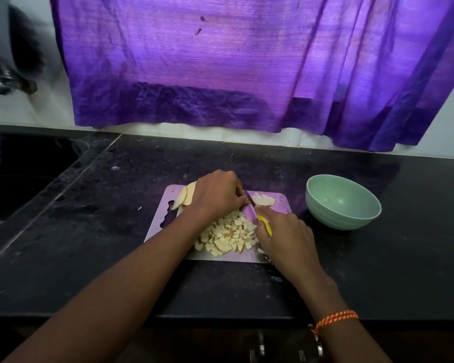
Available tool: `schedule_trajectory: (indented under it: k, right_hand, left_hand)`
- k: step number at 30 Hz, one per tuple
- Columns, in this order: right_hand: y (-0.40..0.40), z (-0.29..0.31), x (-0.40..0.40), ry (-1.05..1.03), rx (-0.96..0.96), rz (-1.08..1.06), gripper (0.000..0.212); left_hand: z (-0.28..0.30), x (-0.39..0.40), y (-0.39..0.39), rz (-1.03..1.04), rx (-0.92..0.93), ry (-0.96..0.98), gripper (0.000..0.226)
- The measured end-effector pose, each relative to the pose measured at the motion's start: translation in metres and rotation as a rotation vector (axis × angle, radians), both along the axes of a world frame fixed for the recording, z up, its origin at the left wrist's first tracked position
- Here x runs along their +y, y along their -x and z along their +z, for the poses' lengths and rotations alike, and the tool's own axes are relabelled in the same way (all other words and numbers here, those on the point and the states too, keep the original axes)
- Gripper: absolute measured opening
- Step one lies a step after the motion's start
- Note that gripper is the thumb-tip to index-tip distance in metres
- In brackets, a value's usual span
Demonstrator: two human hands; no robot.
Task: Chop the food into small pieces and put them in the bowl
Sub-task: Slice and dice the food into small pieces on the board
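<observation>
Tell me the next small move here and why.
Probably press the knife down through the piece the left hand steadies on the cutting board. The right hand grips the yellow handle with the blade at that piece, uncut slices remain, and the bowl looks empty.

Both bare forearms reach forward from the bottom of the view and draw together ahead. The left hand (pixel 218 192) lies palm down, knuckles up, its fingers curled under and pressing on food that the hand itself hides. The right hand (pixel 286 234) sits nearer and a little lower, back of the hand up, fingers wrapped round a yellow handle (pixel 265 224), with the forefinger seemingly stretched along its top, though the view there is poor. The blade (pixel 249 198) points away, toward the left fingertips. An orange thread band (pixel 336 318) circles the right wrist.
</observation>
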State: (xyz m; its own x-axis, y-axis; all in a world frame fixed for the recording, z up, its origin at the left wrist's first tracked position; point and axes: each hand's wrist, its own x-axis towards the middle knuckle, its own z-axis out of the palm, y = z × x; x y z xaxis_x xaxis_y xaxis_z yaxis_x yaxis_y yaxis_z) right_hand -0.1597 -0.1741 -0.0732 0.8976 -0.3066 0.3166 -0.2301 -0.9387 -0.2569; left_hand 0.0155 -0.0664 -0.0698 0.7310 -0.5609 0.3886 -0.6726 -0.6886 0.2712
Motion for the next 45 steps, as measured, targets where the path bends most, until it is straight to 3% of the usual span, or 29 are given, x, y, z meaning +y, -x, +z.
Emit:
schedule_trajectory:
  k: [16, 25, 34, 41, 45]
  right_hand:
    - [0.033, -0.013, -0.008, -0.151, -0.161, -0.003, 0.045]
    - [0.002, -0.007, -0.009, -0.023, -0.062, 0.032, 0.042]
    - [0.009, -0.008, -0.007, -0.046, -0.023, 0.045, 0.039]
    - [0.046, -0.02, -0.018, -0.141, -0.101, 0.054, 0.041]
    - [0.037, -0.017, -0.034, -0.174, -0.238, -0.062, 0.041]
  left_hand:
    - [0.005, 0.007, -0.005, 0.079, 0.014, 0.027, 0.013]
    - [0.001, 0.008, -0.011, 0.031, 0.066, 0.003, 0.008]
    - [0.0, 0.001, -0.001, 0.023, 0.006, -0.004, 0.015]
    - [0.003, 0.002, 0.002, 0.003, 0.015, 0.004, 0.013]
    - [0.002, 0.005, 0.001, -0.044, 0.046, 0.043, 0.011]
